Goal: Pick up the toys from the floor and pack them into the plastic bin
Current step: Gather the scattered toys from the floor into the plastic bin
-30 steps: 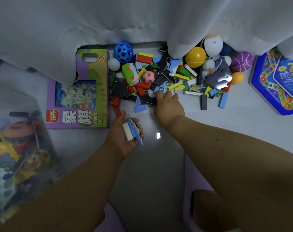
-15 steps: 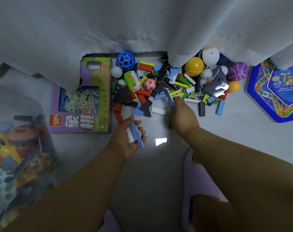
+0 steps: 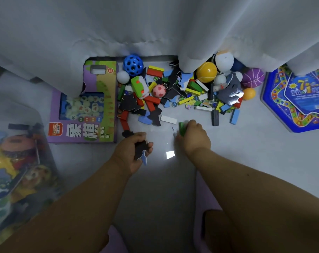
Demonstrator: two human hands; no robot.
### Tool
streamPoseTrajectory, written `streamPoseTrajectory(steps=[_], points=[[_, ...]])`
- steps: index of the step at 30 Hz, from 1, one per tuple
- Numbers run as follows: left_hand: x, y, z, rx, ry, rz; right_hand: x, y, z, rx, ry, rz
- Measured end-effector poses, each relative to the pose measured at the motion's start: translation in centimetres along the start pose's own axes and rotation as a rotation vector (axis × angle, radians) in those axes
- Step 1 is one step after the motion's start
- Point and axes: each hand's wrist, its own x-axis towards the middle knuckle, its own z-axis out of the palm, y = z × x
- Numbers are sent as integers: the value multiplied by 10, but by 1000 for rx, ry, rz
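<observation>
A heap of small toys [image 3: 175, 94] lies on the floor under the curtain hem: coloured blocks, dark puzzle pieces, marbles and balls. My left hand [image 3: 135, 152] holds several flat pieces [image 3: 141, 149], dark and blue, just in front of the heap. My right hand [image 3: 194, 138] grips a green block [image 3: 182, 129] near a white block [image 3: 168, 119] at the heap's front edge. The clear plastic bin [image 3: 18, 172] stands at the left edge with toys inside.
A purple chess box [image 3: 85, 106] lies left of the heap. A blue hexagonal game tin [image 3: 299, 101] sits at the right. A grey curtain [image 3: 155, 24] hangs over the back of the heap. My slippered feet [image 3: 206, 207] are below.
My right hand drew back from the heap toward me with a green block in it. My left hand now holds dark pieces over the blue ones.
</observation>
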Motion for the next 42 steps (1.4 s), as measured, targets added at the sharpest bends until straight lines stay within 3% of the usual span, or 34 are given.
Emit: streamPoseTrajectory(steps=[4,7,9,11,13,15,17,19,26,30,34,36,39,42], points=[[1,-3,0,24,-42,-9,7,-7,-3,223,30,-9],[7,-7,2,76,-87,65,-19,-27,-2,302,91,-306],[8,-6,5,50,-161,74,-39,-43,9,297,-13,-525],[8,-3,4,31,-176,35,-45,-49,17,349,-59,-628],[8,0,2,28,-109,-7,-43,-46,14,462,45,-540],[8,0,-2,6,-45,-41,-33,-34,9,443,176,-317],[9,-1,-7,-20,-17,-51,-18,-19,7,225,168,-94],[8,-3,-10,-28,-21,-53,-8,-9,8,31,71,-20],[10,-1,-9,10,-15,1,-5,-4,15,-64,95,-157],[12,0,-4,-23,-24,41,-19,-24,7,358,75,-235],[11,2,-2,-178,-65,30,-22,-62,7,549,-170,-304],[11,5,-7,-188,-15,21,-17,-68,7,506,-91,-344],[11,8,-14,-146,43,32,4,-55,3,288,179,-266],[9,8,-17,-116,35,40,25,-37,4,-105,135,-204]])
